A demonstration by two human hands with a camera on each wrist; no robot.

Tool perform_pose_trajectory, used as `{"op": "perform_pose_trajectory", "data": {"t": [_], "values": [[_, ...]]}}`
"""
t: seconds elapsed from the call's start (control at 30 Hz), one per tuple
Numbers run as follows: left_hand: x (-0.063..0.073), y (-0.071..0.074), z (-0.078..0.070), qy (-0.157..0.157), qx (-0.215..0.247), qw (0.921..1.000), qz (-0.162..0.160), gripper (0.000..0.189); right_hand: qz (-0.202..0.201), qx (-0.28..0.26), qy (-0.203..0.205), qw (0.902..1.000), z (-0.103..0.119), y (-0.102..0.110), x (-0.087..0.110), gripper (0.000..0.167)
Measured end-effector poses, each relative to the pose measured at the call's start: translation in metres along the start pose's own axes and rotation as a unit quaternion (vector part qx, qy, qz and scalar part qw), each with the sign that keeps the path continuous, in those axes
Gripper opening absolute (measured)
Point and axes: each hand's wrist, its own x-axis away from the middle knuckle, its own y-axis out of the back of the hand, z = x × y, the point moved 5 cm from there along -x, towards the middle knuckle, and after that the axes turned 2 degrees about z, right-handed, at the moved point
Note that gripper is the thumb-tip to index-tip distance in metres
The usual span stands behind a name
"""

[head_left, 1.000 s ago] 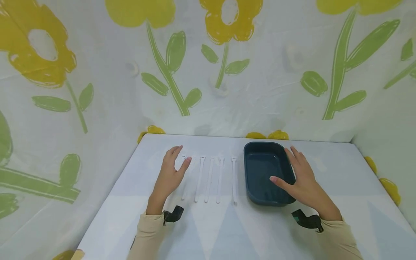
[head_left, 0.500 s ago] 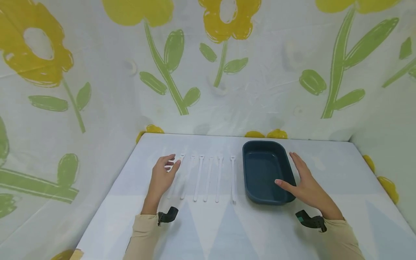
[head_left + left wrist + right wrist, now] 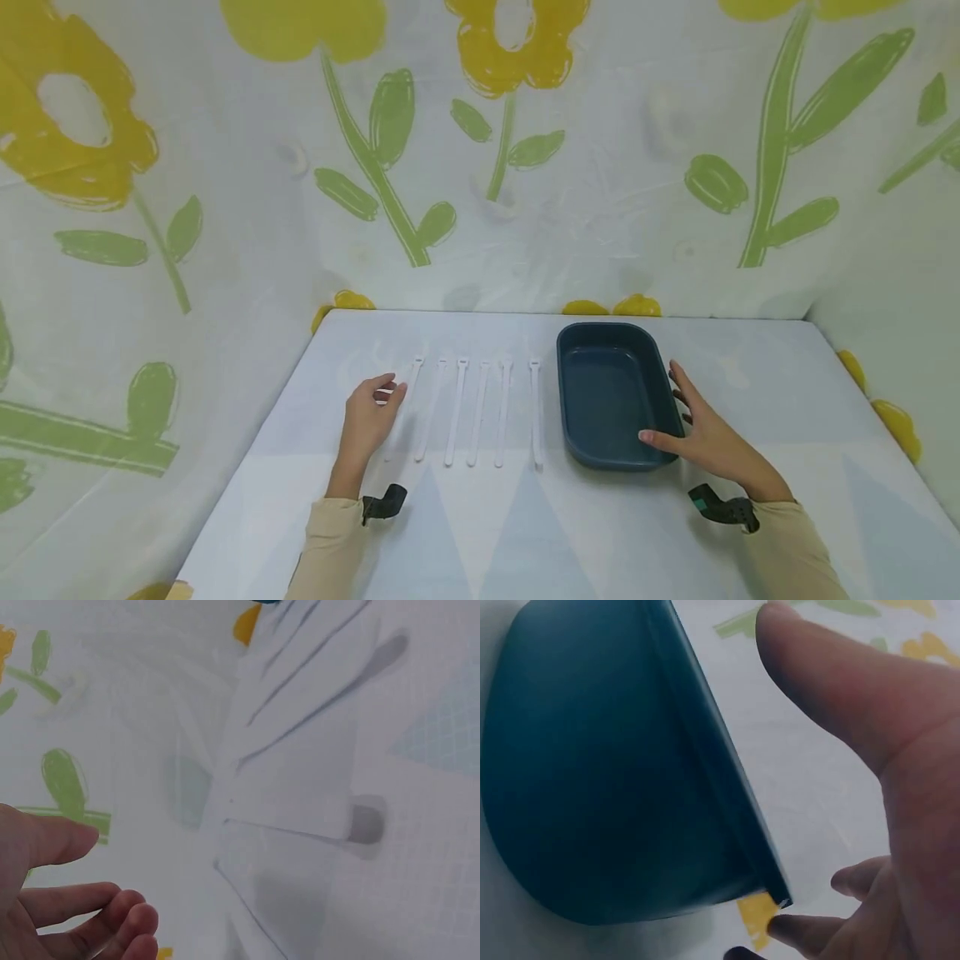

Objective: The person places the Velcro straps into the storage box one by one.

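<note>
Six white cable-tie-like strips point(image 3: 455, 414) lie left of centre on the desk point(image 3: 450, 533), long axes running up-frame. Left hand point(image 3: 365, 421) is nearer, just beside the leftmost; grip narrow, nothing held. Right hand point(image 3: 705, 433), grip wide, nothing held, flanks the dark-blue tray point(image 3: 607, 400), right of centre.

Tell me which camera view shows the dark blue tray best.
The head view: it takes in nearly the whole tray, inside included. The right wrist view shows its outer wall up close, cut off at the top; the left wrist view has only an apparent sliver.
</note>
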Motion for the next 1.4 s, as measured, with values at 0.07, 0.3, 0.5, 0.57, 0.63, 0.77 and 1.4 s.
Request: {"op": "perform_pose_trajectory", "data": {"t": [0.07, 0.3, 0.5, 0.57, 0.63, 0.77, 1.4], "values": [[-0.002, -0.002, 0.002, -0.002, -0.002, 1.0000, 0.000, 0.045, 0.007, -0.005, 0.000, 1.0000, -0.001, 0.000, 0.000, 0.125], [-0.010, -0.005, 0.006, 0.007, -0.031, 0.9993, 0.020, 0.045, 0.027, -0.024, -0.008, 0.9993, -0.006, -0.001, 0.000, 0.130], [-0.013, -0.008, 0.013, 0.029, -0.048, 0.9980, 0.031, 0.043, 0.032, -0.030, -0.005, 0.9990, -0.009, -0.005, -0.002, 0.134], [-0.013, -0.010, 0.015, 0.038, -0.052, 0.9974, 0.034, 0.043, 0.035, -0.035, 0.000, 0.9988, -0.009, -0.006, -0.002, 0.135], [-0.012, -0.011, 0.017, 0.048, -0.058, 0.9965, 0.038, 0.042, 0.039, -0.041, 0.006, 0.9984, -0.009, -0.007, -0.001, 0.136], [-0.010, -0.013, 0.022, 0.066, -0.072, 0.9941, 0.046, 0.041, 0.049, -0.042, 0.016, 0.9978, -0.008, -0.011, 0.000, 0.138], [-0.005, -0.016, 0.024, 0.080, -0.101, 0.9895, 0.064, 0.027, 0.049, -0.038, 0.001, 0.9981, -0.006, -0.021, -0.004, 0.149]]}}
